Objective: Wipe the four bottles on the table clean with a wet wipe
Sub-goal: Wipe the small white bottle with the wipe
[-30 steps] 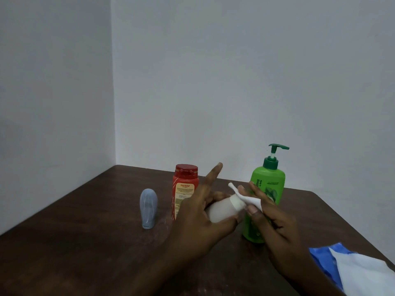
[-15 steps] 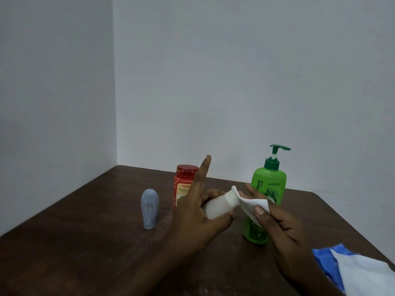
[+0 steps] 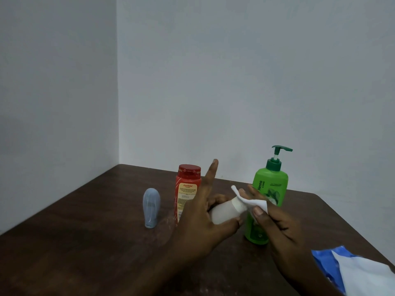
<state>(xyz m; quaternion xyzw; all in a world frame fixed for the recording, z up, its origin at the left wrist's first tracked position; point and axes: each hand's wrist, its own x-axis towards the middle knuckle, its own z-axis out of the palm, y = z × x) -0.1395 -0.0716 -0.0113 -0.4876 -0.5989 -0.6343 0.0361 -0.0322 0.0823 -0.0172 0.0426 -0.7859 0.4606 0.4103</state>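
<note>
Brown table (image 3: 74, 253); three bottles (image 3: 151, 208) (image 3: 188, 180) (image 3: 269, 184)

Wipe pack (image 3: 354, 272) cut off; red bottle (image 3: 187, 189) part-hidden.

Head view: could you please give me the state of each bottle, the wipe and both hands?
white bottle: off the table, tilted, gripped by the left hand.
wet wipe: pinched by the right hand, against the white bottle's cap end.
green pump bottle: upright on the table.
red bottle: upright, capped.
grey bottle: upright, untouched.
blue pack: lying on the table, near right.

Curled left hand (image 3: 202, 225), curled right hand (image 3: 279, 228)
</note>
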